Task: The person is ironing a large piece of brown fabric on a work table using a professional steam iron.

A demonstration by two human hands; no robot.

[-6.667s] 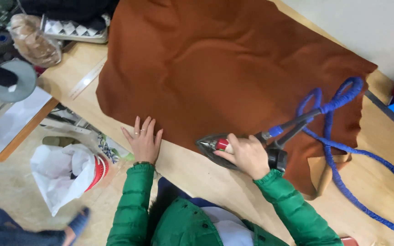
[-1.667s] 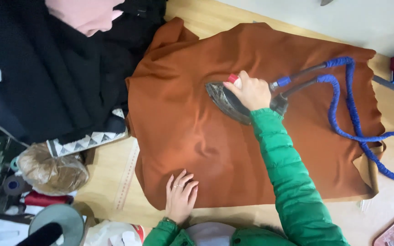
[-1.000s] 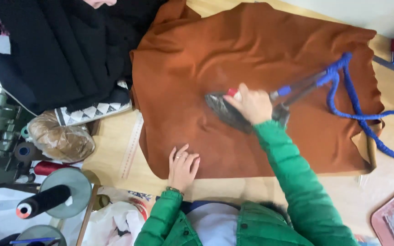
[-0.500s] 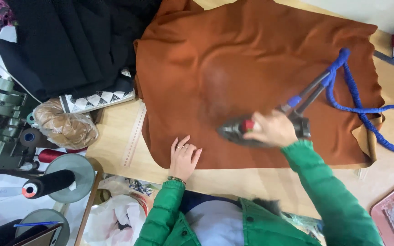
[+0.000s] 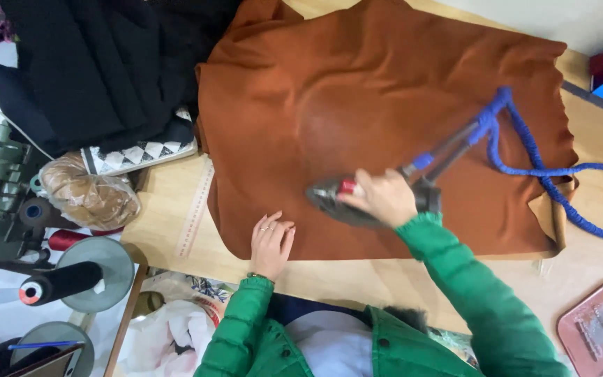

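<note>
Iron [image 5: 347,201] likely heavy, hot: right hand [image 5: 384,199] wrapped on handle | left hand [image 5: 271,241] spread flat pinning soft brown fabric [image 5: 385,91] | worktop [image 5: 169,230]

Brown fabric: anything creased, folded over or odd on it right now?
Yes. The brown fabric has its right-hand corner folded over, paler underside showing. The blue cord trails across that same side.

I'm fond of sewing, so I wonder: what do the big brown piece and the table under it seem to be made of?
The brown piece looks like soft matte woven cloth, perhaps wool: it drapes and folds at the edges. The table seems pale wood or laminate, smooth with faint grain.
</note>
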